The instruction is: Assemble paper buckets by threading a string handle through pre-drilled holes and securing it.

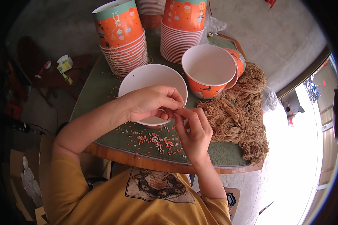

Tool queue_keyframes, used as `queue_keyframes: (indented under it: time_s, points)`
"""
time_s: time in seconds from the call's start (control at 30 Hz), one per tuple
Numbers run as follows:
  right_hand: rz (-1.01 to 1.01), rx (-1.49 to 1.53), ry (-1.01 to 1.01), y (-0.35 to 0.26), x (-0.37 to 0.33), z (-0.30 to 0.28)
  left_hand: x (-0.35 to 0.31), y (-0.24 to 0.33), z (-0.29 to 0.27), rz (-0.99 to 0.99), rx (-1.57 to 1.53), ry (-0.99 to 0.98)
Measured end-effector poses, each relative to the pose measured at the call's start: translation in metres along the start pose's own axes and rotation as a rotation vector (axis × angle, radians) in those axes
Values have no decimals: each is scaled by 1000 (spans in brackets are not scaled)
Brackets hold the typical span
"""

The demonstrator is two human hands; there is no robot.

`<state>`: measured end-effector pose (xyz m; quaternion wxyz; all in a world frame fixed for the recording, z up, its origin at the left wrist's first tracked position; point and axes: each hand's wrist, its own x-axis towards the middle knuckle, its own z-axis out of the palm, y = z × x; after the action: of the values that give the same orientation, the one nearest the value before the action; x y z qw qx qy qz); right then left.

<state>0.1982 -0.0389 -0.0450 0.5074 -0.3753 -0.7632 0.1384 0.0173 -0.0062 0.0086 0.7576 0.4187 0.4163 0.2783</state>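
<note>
A round paper bucket [150, 73], white inside, stands in front of me with a small dark hole near its rim. My left hand [154, 103] reaches across its mouth, fingers bent and thumb pinching at the bucket's right rim. Against those fingertips, my right hand [195, 131] pinches with thumb and forefinger. Whatever lies between the fingertips is too small and covered to make out. Close to my right hand lies a heap of tan strings [233, 116]. Small orange and white discs [156, 142] are scattered below the bucket, on the green tabletop [112, 138].
Right of my bucket is another open orange bucket [208, 67], with an orange bucket on its side [236, 62] behind. Tall bucket stacks [120, 33] [182, 41] rise at the back. A tissue pack [65, 63] sits off to the left; a cardboard box [20, 180] is at lower left.
</note>
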Motion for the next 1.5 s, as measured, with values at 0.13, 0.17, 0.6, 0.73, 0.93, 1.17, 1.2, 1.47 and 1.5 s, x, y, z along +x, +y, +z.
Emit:
queue_keyframes:
  time_s: [0.13,0.17,0.6,0.73,0.93,1.17,1.2,1.47,1.5]
  points:
    - [-111,-67,-20,-1,1,-3,-3,-3,-3,42,-39,14]
    - [-140,-82,-24,-2,1,-4,-3,-4,-5,43,-39,15]
    - [303,344,-88,-1,4,-5,-20,-19,24,759,937,316]
    - [280,365,-59,0,2,-2,-20,-15,30,959,1199,375]
    - [466,634,-72,1,-1,-2,-16,-18,19,835,985,276]
    - [506,733,-55,-1,2,-4,-17,-16,21,847,949,226]
    - [505,734,-55,0,1,-3,-18,-16,21,849,960,227]
    - [527,677,-48,5,-5,1,-21,-18,20,755,1136,284]
    - [527,677,-49,5,-5,1,-22,-18,21,749,1137,296]
